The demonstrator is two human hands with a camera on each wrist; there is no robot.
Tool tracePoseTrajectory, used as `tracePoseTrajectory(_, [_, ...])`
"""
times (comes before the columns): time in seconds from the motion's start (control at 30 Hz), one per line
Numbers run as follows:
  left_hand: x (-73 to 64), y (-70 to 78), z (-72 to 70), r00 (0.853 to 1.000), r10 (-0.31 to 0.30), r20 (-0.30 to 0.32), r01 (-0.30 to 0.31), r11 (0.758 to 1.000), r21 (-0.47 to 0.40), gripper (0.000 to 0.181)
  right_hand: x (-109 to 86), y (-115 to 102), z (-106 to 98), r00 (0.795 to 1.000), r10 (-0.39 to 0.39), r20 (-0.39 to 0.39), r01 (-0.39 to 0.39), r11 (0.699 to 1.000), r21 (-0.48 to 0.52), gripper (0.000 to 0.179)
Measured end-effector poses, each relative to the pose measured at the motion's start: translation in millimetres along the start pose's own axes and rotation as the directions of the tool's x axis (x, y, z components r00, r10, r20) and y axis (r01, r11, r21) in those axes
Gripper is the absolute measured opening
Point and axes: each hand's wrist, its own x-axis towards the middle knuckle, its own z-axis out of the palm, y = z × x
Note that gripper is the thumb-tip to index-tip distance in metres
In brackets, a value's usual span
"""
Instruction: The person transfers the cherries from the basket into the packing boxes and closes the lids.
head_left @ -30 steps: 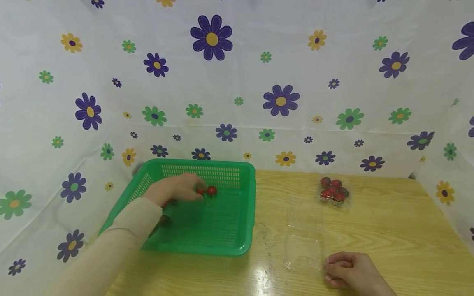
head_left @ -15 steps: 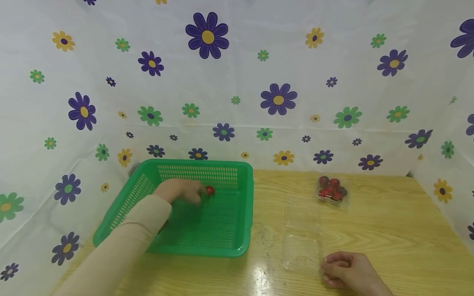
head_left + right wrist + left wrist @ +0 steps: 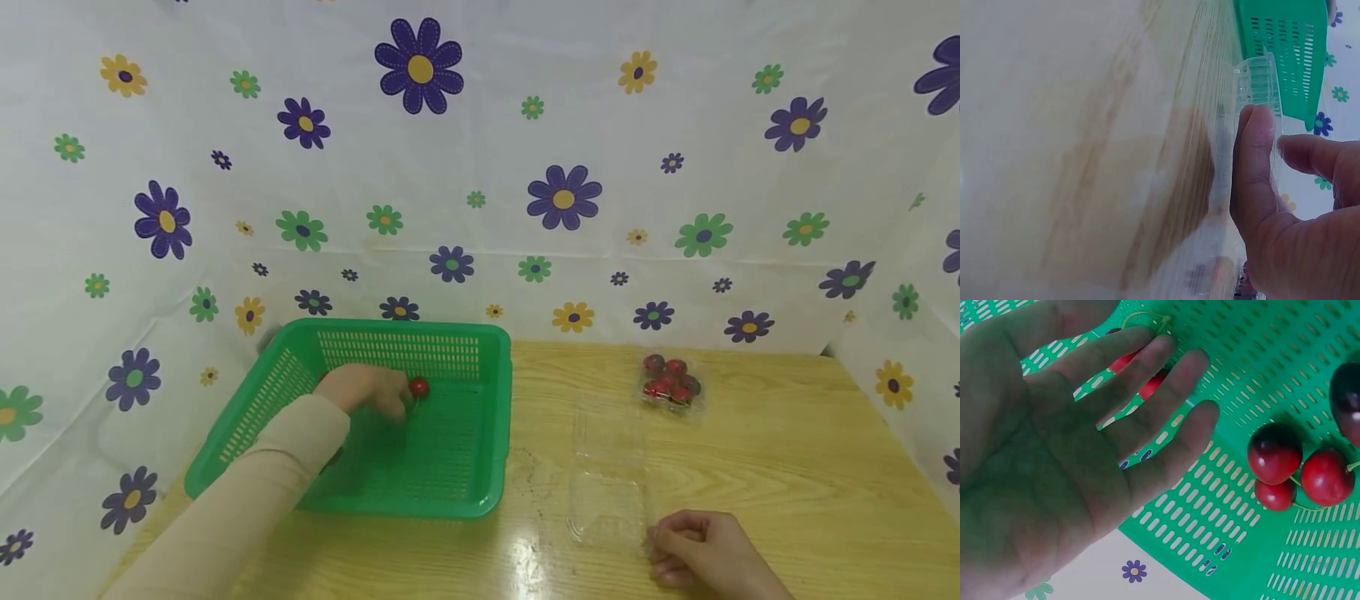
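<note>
My left hand (image 3: pixel 371 392) reaches down inside the green plastic basket (image 3: pixel 504 433), close to a red cherry (image 3: pixel 418 387) with a green stem. In the left wrist view, its fingers are extended and slightly spread, and parts of red cherries (image 3: pixel 1152 385) show behind them. Several more dark-red cherries (image 3: pixel 1327 477) lie off to one side there. On the table, an open clear plastic clamshell box (image 3: pixel 607 508) lies flat. My right hand (image 3: pixel 708 550) pinches that box's near right edge between thumb and fingers, as the right wrist view also shows.
A second clear plastic box (image 3: pixel 672 383), filled with several cherries, stands at the back right of the wooden table (image 3: pixel 810 467). A white cloth (image 3: pixel 480 150) printed with flowers rises behind the table and along both sides.
My left hand has moved slightly right and deeper into the basket, towards the cherry at the back. My right hand stays at the box's edge. The head view has shifted a little.
</note>
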Motion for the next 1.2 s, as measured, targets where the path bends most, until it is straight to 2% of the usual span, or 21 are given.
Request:
tracePoseTrajectory(0.2, [3.4, -5.6, -0.3, 0.998, 0.046, -0.035, -0.045, 0.998, 0.031, 0.036, 0.3, 0.5, 0.4, 1.000, -0.013, 0.010, 0.013, 1.000, 0.008, 0.041])
tracePoseTrajectory(0.3, [4.5, -9.8, -0.3, 0.993, 0.083, -0.080, -0.081, 0.996, 0.029, 0.007, 1.0, 0.7, 0.7, 1.000, -0.012, 0.003, 0.012, 1.000, 0.005, 0.041])
tracePoseTrajectory(0.47, [2.0, -14.9, -1.9, 0.983, 0.100, -0.153, -0.103, 0.995, -0.015, 0.042, 1.9, 0.4, 1.1, 1.000, -0.005, -0.006, 0.005, 1.000, 0.010, 0.041])
tracePoseTrajectory(0.5, [1.3, -15.3, -2.3, 0.983, 0.088, -0.163, -0.095, 0.995, -0.033, 0.042, 2.0, 0.3, 1.0, 1.000, -0.006, -0.005, 0.006, 1.000, 0.010, 0.041])
tracePoseTrajectory(0.6, [-0.9, -17.0, -3.6, 0.977, 0.049, -0.207, -0.064, 0.996, -0.069, 0.026, 2.4, 0.1, 0.5, 1.000, -0.007, -0.001, 0.007, 1.000, 0.009, 0.042])
tracePoseTrajectory(0.73, [-2.1, -20.8, -3.9, 0.962, 0.026, -0.271, -0.050, 0.995, -0.083, 0.008, 3.2, -0.1, 0.1, 1.000, -0.010, 0.000, 0.010, 1.000, 0.006, 0.043])
tracePoseTrajectory(0.9, [-5.9, -27.6, -4.4, 0.945, 0.068, -0.321, -0.106, 0.989, -0.102, 0.016, 3.8, -0.4, 1.5, 1.000, -0.002, -0.018, 0.003, 1.000, 0.028, 0.044])
tracePoseTrajectory(1.0, [-8.6, -31.0, -5.6, 0.934, 0.091, -0.345, -0.137, 0.984, -0.112, 0.016, 4.2, -0.3, 2.4, 0.999, 0.022, -0.044, -0.018, 0.997, 0.080, 0.046])
tracePoseTrajectory(1.2, [-11.2, -34.4, -7.4, 0.890, 0.188, -0.416, -0.221, 0.975, -0.032, 0.013, 4.9, 0.3, 2.3, 0.994, 0.084, -0.069, -0.065, 0.967, 0.247, 0.050])
